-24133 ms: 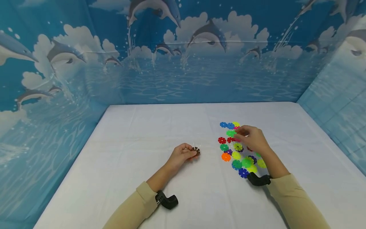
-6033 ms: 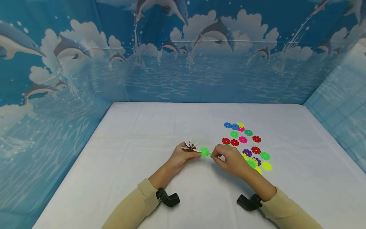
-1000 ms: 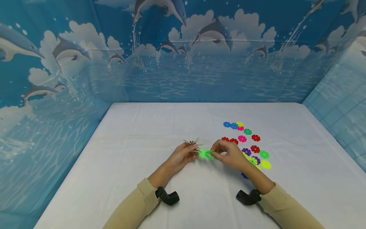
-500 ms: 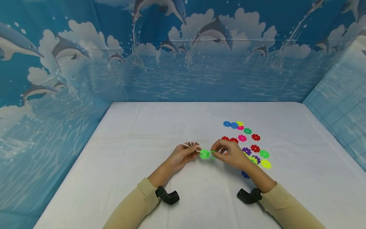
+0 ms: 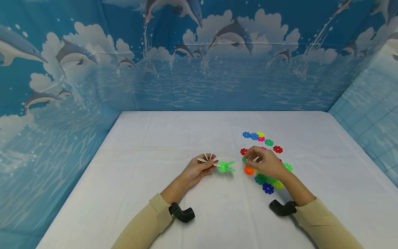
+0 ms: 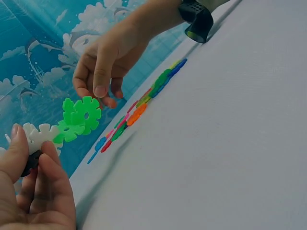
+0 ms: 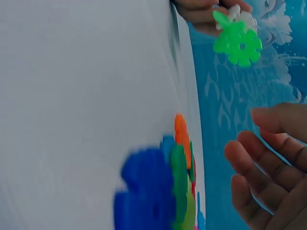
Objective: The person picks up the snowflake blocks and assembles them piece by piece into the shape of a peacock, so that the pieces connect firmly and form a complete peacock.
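Note:
My left hand pinches a cluster of interlocking snowflake discs between thumb and fingers. White discs fan out around a dark brown disc, partly hidden by the fingers. Bright green discs are slotted onto the cluster's right side, jutting toward the middle of the table. My right hand hovers by the spread of loose discs, fingers loosely bent and thumb apart, with nothing between them in the right wrist view. Near its fingertips in the head view lies an orange disc.
Loose discs lie spread on the white-covered table, right of centre. Among them are a dark blue disc, a red disc and a light blue disc. A dolphin-print curtain hangs behind and at both sides.
My right hand has let go of the green discs and moved right, over the loose ones. My left hand stays put with the cluster. Over the longer span, white and green discs have joined the brown one.

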A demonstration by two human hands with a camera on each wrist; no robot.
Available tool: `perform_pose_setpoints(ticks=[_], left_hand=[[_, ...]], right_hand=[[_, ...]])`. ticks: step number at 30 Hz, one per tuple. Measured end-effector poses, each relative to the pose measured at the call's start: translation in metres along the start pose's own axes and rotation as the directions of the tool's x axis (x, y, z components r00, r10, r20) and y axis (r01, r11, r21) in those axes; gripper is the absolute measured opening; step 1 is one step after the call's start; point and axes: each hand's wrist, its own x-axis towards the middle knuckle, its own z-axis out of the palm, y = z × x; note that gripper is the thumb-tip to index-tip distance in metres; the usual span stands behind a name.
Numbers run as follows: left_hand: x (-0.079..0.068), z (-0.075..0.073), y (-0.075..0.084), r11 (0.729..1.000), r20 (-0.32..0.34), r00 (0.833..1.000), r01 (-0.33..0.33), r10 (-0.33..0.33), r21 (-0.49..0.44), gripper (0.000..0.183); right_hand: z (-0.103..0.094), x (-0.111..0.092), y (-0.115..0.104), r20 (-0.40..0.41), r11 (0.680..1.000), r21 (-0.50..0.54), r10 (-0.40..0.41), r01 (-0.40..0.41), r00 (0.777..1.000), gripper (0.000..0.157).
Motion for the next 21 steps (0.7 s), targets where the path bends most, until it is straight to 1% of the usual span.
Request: perform_pose_setpoints(ticks=[3, 5, 10, 13, 17, 19, 21], left_hand=[[0.001, 0.001, 0.0, 1.0, -0.012, 1.0, 0.006, -0.006, -0.013, 0.019], [0.0, 0.0, 0.0, 1.0, -0.003, 1.0, -0.001, 0.001, -0.012, 0.02], [-0.001, -0.001, -0.001, 1.0, 0.018, 1.0, -0.011, 0.011, 0.003, 0.021], [-0.001, -0.002, 0.0, 1.0, 0.009, 1.0, -0.001, 0.001, 0.005, 0.029], [-0.001, -0.002, 0.0, 1.0, -0.003, 1.0, 0.009, -0.009, 0.01, 0.035], [0.0, -0.001, -0.001, 1.0, -0.006, 1.0, 0.012, -0.012, 0.005, 0.034], [0.0, -0.001, -0.001, 1.0, -0.006, 1.0, 0.014, -0.014, 0.0, 0.032]], right_hand=[[-0.017, -0.004, 0.009, -0.028, 0.996, -0.062, 0.058, -0.06, 0.998, 0.018], [-0.029, -0.007, 0.017, -0.043, 0.99, -0.086, 0.107, -0.11, 0.993, 0.019], [-0.048, -0.014, 0.034, -0.068, 0.967, -0.117, 0.221, -0.228, 0.973, 0.026], [-0.054, -0.017, 0.04, -0.077, 0.955, -0.134, 0.256, -0.265, 0.964, 0.032], [-0.057, -0.016, 0.047, -0.053, 0.94, -0.151, 0.301, -0.305, 0.952, 0.037], [-0.059, -0.016, 0.051, -0.032, 0.925, -0.175, 0.338, -0.338, 0.941, 0.041], [-0.061, -0.017, 0.055, -0.001, 0.904, -0.201, 0.386, -0.378, 0.923, 0.044]])
